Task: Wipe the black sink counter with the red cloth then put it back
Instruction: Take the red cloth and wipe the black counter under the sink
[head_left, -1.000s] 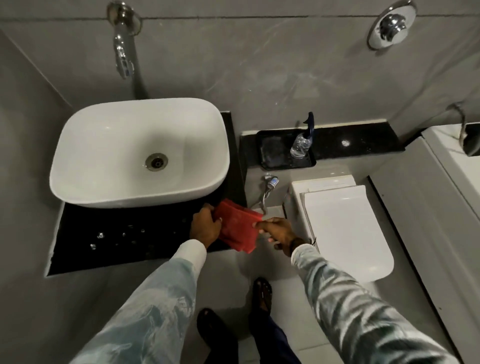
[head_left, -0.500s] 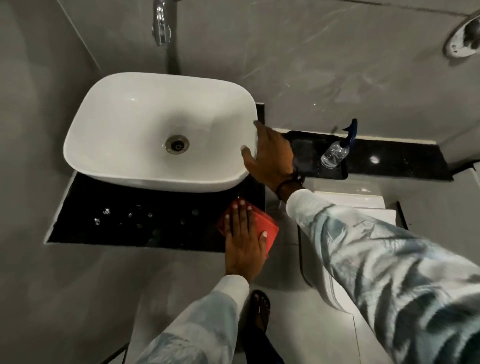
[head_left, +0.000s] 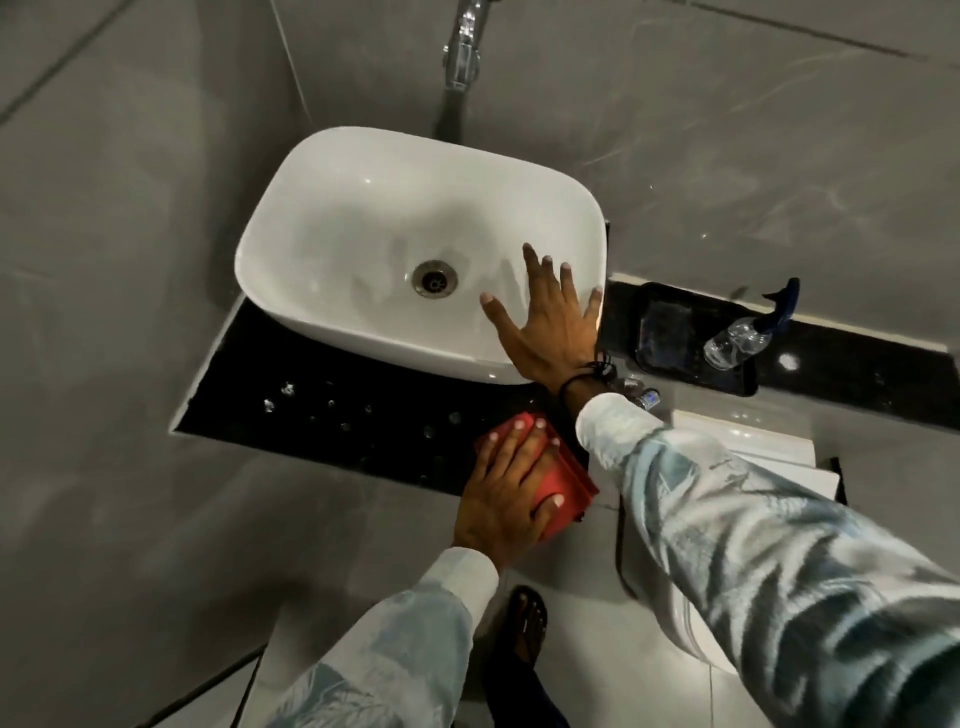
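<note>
Folded red cloth (head_left: 558, 478) lies flat under left hand (head_left: 506, 499), fingers (head_left: 540, 441) spread.

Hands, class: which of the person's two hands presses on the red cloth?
The left hand: it lies flat on the folded red cloth at the black sink counter's right front corner. The right hand rests spread on the white oval basin's rim.

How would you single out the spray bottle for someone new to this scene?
Start at the white oval ceramic basin and move right along the black ledge to the black rectangular tray. The clear plastic spray bottle lies tilted on it, the only transparent item, with a dark blue trigger.
</note>
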